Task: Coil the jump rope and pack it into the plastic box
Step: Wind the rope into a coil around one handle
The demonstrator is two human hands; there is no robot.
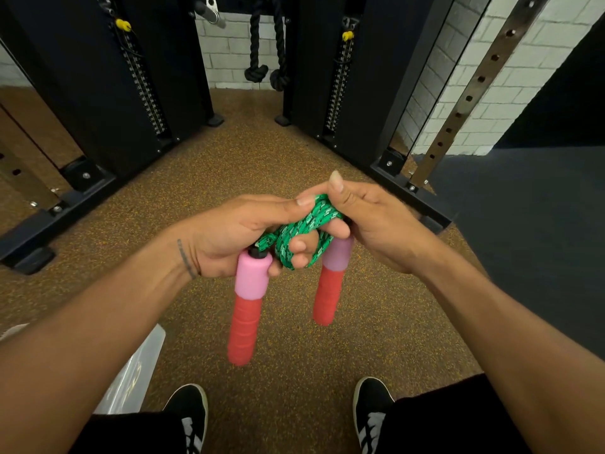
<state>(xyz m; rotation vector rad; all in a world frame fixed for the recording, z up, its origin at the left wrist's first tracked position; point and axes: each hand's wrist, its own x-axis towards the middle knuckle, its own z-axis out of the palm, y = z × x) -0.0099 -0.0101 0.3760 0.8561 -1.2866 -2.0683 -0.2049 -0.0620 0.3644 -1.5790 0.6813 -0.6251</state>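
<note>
My hands [294, 231] both grip the coiled green jump rope [301, 229], handles dangling. Coiling looks done. Next, I'd lower it into the plastic box [137, 371], near left.

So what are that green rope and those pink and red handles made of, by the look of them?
The green rope looks like braided cord, probably nylon or polyester: a woven pattern with white flecks. The handles look like soft matte foam, pink above; the red lower part shows spiral ridges, so it may be wrapped grip tape. A black, likely plastic, cap joins rope to handle.

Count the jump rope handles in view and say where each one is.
2. One handle hangs below the left hand; the other handle hangs below the right hand. Neither is hidden.
</note>
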